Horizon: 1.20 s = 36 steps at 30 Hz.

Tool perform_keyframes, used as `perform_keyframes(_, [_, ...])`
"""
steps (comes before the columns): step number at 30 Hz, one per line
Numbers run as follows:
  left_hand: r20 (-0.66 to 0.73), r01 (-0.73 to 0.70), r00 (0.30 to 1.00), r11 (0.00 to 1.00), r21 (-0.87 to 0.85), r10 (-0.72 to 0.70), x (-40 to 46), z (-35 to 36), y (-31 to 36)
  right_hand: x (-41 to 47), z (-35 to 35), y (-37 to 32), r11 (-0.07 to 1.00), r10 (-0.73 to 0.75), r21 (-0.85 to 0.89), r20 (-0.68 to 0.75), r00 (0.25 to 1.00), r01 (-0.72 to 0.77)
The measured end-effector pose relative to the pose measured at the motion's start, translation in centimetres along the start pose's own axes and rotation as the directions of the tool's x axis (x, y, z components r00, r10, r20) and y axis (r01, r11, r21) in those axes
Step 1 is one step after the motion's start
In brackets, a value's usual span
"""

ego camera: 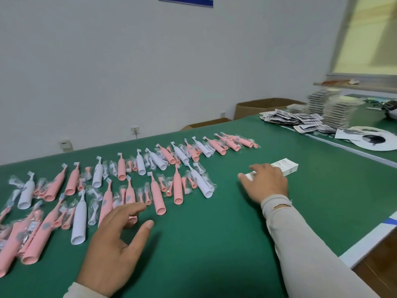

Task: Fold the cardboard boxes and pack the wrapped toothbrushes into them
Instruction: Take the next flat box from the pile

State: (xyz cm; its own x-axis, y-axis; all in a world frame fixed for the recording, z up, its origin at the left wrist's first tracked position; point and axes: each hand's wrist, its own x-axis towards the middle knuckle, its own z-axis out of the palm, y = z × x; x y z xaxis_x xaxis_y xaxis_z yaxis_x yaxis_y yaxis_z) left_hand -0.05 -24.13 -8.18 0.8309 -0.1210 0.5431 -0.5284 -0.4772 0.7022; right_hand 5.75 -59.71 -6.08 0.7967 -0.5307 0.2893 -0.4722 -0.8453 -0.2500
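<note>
White cardboard shows under the right hand [265, 182]: a small closed box [283, 168] lies flat on the green bench [225, 233], and the hand rests on top of it with fingers spread and nearly straight, covering its near end. Whether the thumb hooks round the box's edge cannot be told. Left of the box, pink and white toothbrushes [137, 177] lie in loose rows across the bench, most with small clear-wrapped brush heads beside them. The nearest white one ends just left of the box, apart from it. The left hand [117, 244] hovers open, fingers splayed, further left of the box and closer to the camera, its fingertips over the near ends of two pink brushes and holding nothing.

Beyond the box to the right, a heap of printed black-and-white packets [294, 121] spreads beside tall stacks of flat cards [335, 108], with large round printed sheets [373, 139] in front of them. Behind the bench's far edge stand two open brown cartons [257, 108] against a plain white wall [129, 72] with a power socket [135, 130]. A window blind [369, 35] hangs above the stacks.
</note>
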Motion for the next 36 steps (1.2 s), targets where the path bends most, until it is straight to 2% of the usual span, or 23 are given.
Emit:
perform_keyframes(2, [0.001,0.003,1.000,1.000,0.002,-0.003,0.0,-0.1,0.1,0.2,0.6,0.4,0.999,-0.010,-0.040,0.081,0.997,0.013])
perform_keyframes(7, [-0.008,-0.004,1.000,1.000,0.011,0.004,0.0,0.0,0.0,2.2,0.6,3.2,0.981,0.141,0.130,0.009,0.990,-0.141])
perform_keyframes(10, [-0.011,-0.019,1.000,0.999,0.026,0.019,0.0,0.1,-0.2,2.9,0.8,3.9,0.973,0.157,0.174,-0.034,0.987,-0.149])
perform_keyframes(14, [0.001,-0.041,0.999,0.997,0.072,0.041,0.3,0.2,-0.8,0.6,0.3,0.6,0.972,0.022,0.234,-0.161,0.987,0.016])
perform_keyframes(17, [-0.002,-0.048,0.999,0.997,0.064,0.048,0.6,0.2,-1.1,-3.2,-0.2,-4.0,0.915,-0.208,0.313,-0.179,0.962,0.256])
perform_keyframes(20, [-0.059,-0.053,0.996,0.993,0.105,0.059,0.8,0.0,-1.1,-7.4,-0.4,-9.0,0.768,-0.452,0.388,-0.234,0.861,0.509])
perform_keyframes(22, [-0.157,-0.023,0.987,0.988,0.151,0.047,0.7,-0.5,-1.2,-9.8,-0.4,-12.7,0.656,-0.569,0.440,-0.245,0.785,0.613])
perform_keyframes(24, [-0.277,0.036,0.961,0.990,0.139,0.004,0.2,-1.1,-1.3,-11.8,-0.2,-16.4,0.548,-0.606,0.572,-0.231,0.761,0.610])
perform_keyframes(27, [-0.378,0.153,0.921,0.981,0.117,-0.098,-1.0,-2.4,-1.6,-14.5,0.5,-19.8,0.411,-0.564,0.809,-0.136,0.814,0.420])
perform_keyframes(29, [-0.406,0.224,0.902,0.963,0.148,-0.148,-2.1,-3.6,-1.8,-16.0,1.6,-20.2,0.384,-0.604,0.810,-0.143,0.784,0.444])
perform_keyframes(32, [-0.447,0.272,0.886,0.922,0.277,-0.127,-2.7,-7.1,-2.1,-16.6,2.6,-19.7,0.368,-0.716,0.739,-0.162,0.679,0.564])
perform_keyframes(34, [-0.489,0.319,0.868,0.852,0.415,-0.086,-2.3,-10.9,-2.4,-16.2,2.7,-19.4,0.376,-0.718,0.736,-0.153,0.679,0.563])
perform_keyframes(36, [-0.544,0.410,0.837,0.729,0.548,-0.062,-1.6,-15.7,-2.5,-15.8,2.7,-19.4,0.378,-0.693,0.767,-0.139,0.708,0.519])
